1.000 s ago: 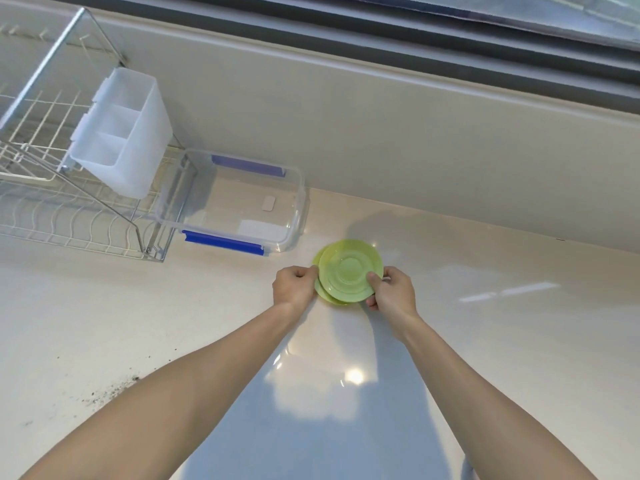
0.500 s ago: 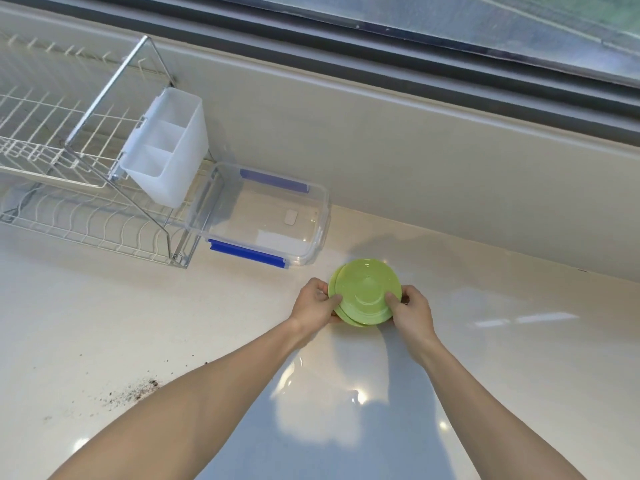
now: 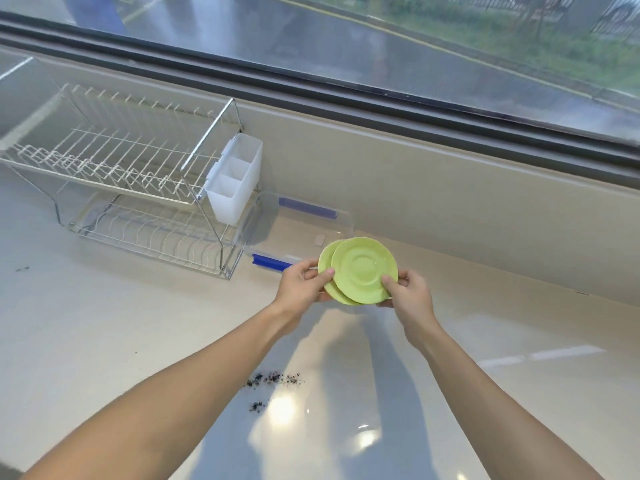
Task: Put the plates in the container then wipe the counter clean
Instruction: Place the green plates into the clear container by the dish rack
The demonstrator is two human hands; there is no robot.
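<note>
Both hands carry the load between them: the left hand (image 3: 304, 284) closes its thumb over the top and its fingers underneath the left edge of the plates (image 3: 360, 270), and the right hand (image 3: 410, 294) pinches the right edge the same way, thumb on top. Two green plates show, stacked loosely with the upper one slid to the right of the lower; whether a third hides beneath I cannot tell. They hang in the air above the counter (image 3: 485, 341), touching nothing but the fingers, and sit just in front of the near right corner of the clear container (image 3: 343, 221), partly overlapping it in the view.

As for progress, I judge the first half barely underway: the container, with its blue clips, lies open and looks empty apart from a small pale tag or label on its floor, so no plate is in yet. The container stands against the wall beside the wire dish rack (image 3: 138, 202) and its white cutlery holder (image 3: 235, 178). The wiping is untouched, since dark crumbs (image 3: 273, 379) lie scattered on the counter between the forearms, with a few more specks far left, and no cloth is anywhere in sight
</note>
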